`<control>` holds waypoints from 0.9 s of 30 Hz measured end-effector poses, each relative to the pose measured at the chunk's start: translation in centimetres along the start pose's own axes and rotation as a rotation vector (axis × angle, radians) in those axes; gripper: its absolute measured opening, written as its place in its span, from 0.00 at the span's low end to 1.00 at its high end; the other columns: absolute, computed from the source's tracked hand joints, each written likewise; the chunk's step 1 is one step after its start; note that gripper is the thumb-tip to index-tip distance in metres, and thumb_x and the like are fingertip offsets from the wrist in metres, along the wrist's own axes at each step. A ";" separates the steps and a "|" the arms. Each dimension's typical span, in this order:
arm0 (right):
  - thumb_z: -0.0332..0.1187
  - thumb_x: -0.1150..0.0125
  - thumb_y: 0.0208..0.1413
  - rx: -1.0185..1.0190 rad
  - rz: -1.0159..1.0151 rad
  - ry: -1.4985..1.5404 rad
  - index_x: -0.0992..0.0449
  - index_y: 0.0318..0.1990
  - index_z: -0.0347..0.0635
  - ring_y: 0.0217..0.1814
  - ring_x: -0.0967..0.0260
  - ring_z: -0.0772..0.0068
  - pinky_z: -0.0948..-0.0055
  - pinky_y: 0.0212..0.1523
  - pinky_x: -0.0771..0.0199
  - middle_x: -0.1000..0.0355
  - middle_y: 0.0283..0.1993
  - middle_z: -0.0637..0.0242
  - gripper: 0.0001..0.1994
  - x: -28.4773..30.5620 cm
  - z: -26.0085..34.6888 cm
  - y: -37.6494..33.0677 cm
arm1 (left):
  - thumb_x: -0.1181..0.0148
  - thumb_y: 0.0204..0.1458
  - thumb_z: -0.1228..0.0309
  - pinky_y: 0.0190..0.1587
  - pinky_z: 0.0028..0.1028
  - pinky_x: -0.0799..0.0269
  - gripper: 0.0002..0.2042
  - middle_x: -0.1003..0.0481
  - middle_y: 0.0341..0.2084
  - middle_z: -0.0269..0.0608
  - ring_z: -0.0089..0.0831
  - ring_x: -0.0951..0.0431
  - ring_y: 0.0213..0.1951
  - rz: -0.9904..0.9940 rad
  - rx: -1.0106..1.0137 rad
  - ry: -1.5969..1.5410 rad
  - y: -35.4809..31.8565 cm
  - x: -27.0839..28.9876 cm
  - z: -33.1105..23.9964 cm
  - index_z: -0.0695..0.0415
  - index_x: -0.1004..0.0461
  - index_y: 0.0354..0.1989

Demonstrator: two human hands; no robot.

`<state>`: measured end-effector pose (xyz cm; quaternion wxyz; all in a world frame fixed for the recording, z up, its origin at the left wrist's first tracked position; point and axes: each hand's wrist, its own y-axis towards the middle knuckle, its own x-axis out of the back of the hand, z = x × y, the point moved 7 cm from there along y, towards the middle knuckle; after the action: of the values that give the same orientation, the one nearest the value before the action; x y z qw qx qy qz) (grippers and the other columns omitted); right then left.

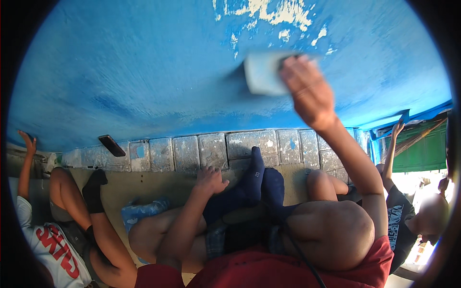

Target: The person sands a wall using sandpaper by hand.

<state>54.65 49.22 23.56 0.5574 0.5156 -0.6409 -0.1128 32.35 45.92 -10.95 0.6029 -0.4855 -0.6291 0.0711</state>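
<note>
My right hand (pixel 309 91) is raised against a large blue painted surface (pixel 144 62). Its fingers close on the edge of a pale, flat rectangular piece (pixel 265 74), smeared by motion, so its exact kind is unclear. The piece lies at or close to the paint and throws a dark shadow to its left. Just above are bare whitish patches (pixel 283 12) where blue is gone. Low in the middle, my left hand (pixel 211 181) rests by my shin with fingers and thumb apart, holding nothing.
Grey paint-spotted blocks (pixel 212 150) line the bottom of the blue surface. A dark phone (pixel 112 145) leans there. My socked feet (pixel 254 177) are in front, beside a blue-and-white plastic bag (pixel 144 211). One person (pixel 57 249) sits left; another (pixel 403 216) reaches up at right.
</note>
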 end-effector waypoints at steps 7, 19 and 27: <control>0.17 0.38 0.47 -0.038 -0.091 -0.147 0.19 0.50 0.40 0.64 0.29 0.55 0.56 0.62 0.26 0.24 0.58 0.59 0.20 2.0 -1.4 -0.5 | 0.47 0.57 0.44 0.68 0.49 0.42 0.35 0.38 0.67 0.56 0.51 0.40 0.69 -0.049 0.010 -0.015 -0.1 -0.4 -0.2 0.59 0.35 0.66; 0.31 0.36 0.52 0.559 0.190 -0.120 0.23 0.54 0.32 0.67 0.34 0.48 0.50 0.65 0.29 0.30 0.61 0.49 0.21 2.6 0.0 4.8 | 0.43 0.55 0.48 0.65 0.44 0.38 0.32 0.31 0.62 0.52 0.49 0.33 0.64 -0.151 -0.005 0.073 0.9 -0.8 1.5 0.56 0.32 0.63; 0.33 0.35 0.44 0.478 0.223 -0.059 0.18 0.46 0.41 0.64 0.33 0.56 0.52 0.63 0.29 0.28 0.62 0.62 0.18 -0.9 3.1 1.0 | 0.47 0.57 0.45 0.60 0.44 0.32 0.29 0.25 0.52 0.58 0.54 0.28 0.59 -0.011 -0.025 -0.130 0.3 -0.2 1.5 0.58 0.25 0.55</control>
<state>51.38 49.09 22.65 0.4098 0.5554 -0.7182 0.0887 31.25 46.67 -11.73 0.5550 -0.4840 -0.6705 0.0909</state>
